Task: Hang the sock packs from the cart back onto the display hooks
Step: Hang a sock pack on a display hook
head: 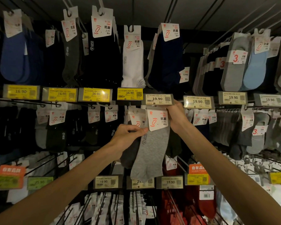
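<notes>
Directly under the white 19.90 price tag (pixel 157 99), both hands hold the grey sock pack (pixel 150 148). The left hand (pixel 128 135) pinches the pack's left edge between thumb and curled fingers. The right hand (pixel 175 116) grips the upper right corner of the pack's header card (pixel 158 120), its fingertips hidden behind the tag. The card reads 抗菌, and COTTON is printed on the sock. Whether the card is on a hook cannot be told, as its top is hidden behind the tag. A dark sock pack (pixel 131 153) hangs just behind and left of the grey one. Left of the tag runs a row of yellow 16.90 tags (pixel 129 93). Above the tag, white socks (pixel 132 62) hang from a hook (pixel 133 28). Below and right of the tag is an orange sign (pixel 197 168) reading 自有品, with red socks (pixel 206 202) beneath it. Farther up to the right, grey packs (pixel 236 58) carry a red 3.
</notes>
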The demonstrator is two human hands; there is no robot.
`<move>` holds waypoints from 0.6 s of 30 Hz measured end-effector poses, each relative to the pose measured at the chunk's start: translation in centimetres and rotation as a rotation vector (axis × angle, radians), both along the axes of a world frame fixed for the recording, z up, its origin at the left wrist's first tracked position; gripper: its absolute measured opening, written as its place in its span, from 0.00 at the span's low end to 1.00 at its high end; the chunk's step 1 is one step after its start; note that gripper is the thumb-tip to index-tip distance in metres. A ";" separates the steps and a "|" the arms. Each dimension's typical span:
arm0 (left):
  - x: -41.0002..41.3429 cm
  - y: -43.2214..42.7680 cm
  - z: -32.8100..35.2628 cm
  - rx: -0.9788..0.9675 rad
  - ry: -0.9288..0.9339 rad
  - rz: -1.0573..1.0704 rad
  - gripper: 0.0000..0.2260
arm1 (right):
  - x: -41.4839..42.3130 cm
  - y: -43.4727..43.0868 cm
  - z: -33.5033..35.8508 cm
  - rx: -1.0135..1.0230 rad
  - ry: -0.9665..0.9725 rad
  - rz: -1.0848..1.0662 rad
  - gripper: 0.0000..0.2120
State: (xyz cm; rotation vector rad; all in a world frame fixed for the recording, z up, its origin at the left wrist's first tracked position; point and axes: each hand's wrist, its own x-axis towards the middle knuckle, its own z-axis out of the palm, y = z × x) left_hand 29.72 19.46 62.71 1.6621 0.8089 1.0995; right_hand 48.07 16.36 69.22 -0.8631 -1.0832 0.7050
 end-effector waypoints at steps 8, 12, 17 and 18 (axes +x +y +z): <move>0.3 0.2 -0.3 0.015 -0.032 -0.014 0.07 | 0.0 0.4 -0.3 0.040 -0.002 -0.052 0.12; 0.2 0.2 -0.1 0.014 -0.021 -0.011 0.07 | 0.0 0.6 -0.1 -0.028 0.137 -0.015 0.11; -0.2 0.2 0.2 0.007 -0.001 0.002 0.08 | -0.2 0.6 0.1 -0.057 0.177 -0.011 0.12; -0.2 0.2 0.2 0.004 0.009 0.006 0.07 | -0.1 0.5 0.1 -0.045 0.160 -0.010 0.09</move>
